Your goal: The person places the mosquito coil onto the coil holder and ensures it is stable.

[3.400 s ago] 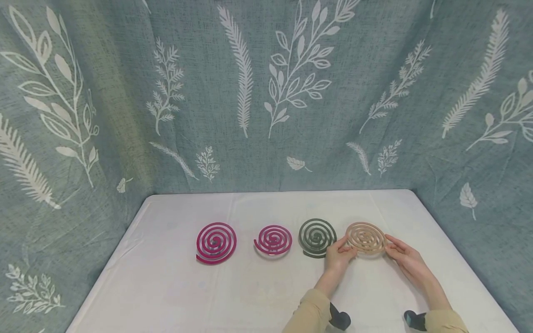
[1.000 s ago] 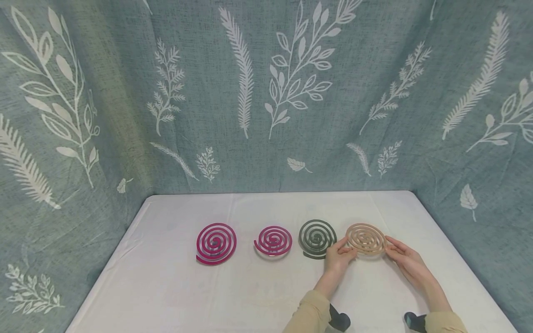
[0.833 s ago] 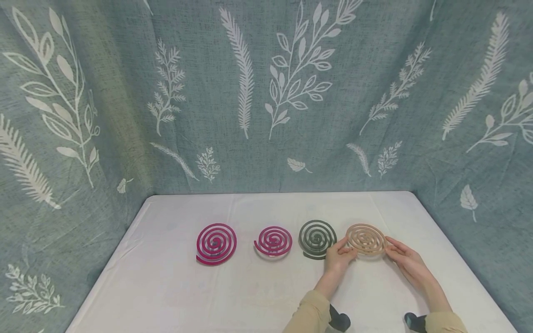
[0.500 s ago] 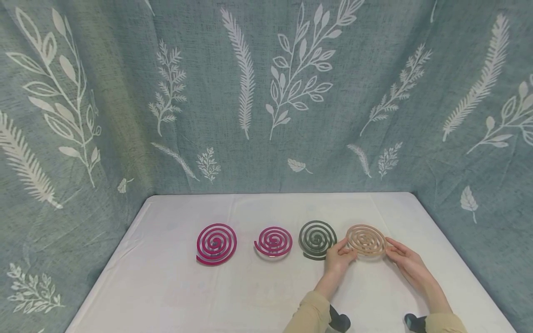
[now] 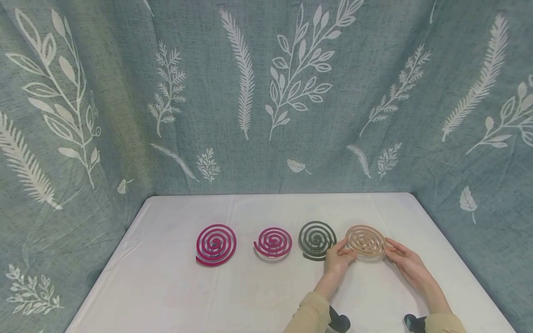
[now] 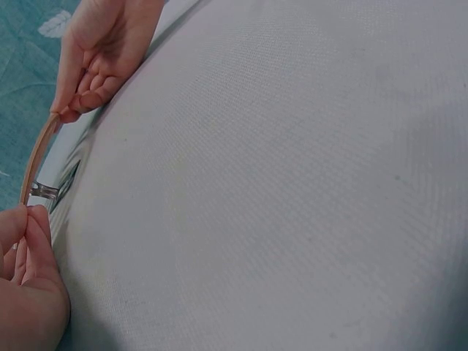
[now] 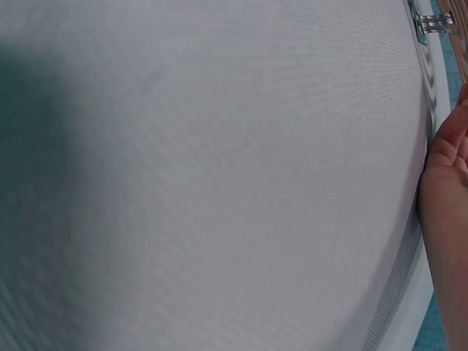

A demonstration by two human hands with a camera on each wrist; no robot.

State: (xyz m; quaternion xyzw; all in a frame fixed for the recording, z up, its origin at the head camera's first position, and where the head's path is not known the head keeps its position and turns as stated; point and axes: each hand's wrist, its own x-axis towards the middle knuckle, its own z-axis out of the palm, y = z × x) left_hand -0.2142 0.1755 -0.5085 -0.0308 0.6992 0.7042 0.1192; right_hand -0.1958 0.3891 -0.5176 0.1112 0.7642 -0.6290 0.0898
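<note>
A tan mosquito coil [image 5: 365,240] is held at its outer edges by both hands, at the right of the row. My left hand [image 5: 338,261] pinches its left rim between thumb and fingers; my right hand [image 5: 411,264] grips the opposite rim. Beneath the coil, a small metal stand [image 6: 45,191] shows in the left wrist view, its base on the table. Part of that metal also appears in the right wrist view, beyond the right hand [image 7: 455,150]. A dark green coil [image 5: 317,240] lies just left of the left hand, partly covered by it.
Two magenta coils lie farther left: a wider one [image 5: 215,243] and a smaller one [image 5: 273,242], with a shiny edge showing under the smaller. All are on a white-covered table [image 5: 175,286]. A blue-green leaf-patterned curtain [image 5: 200,92] encloses the back and sides.
</note>
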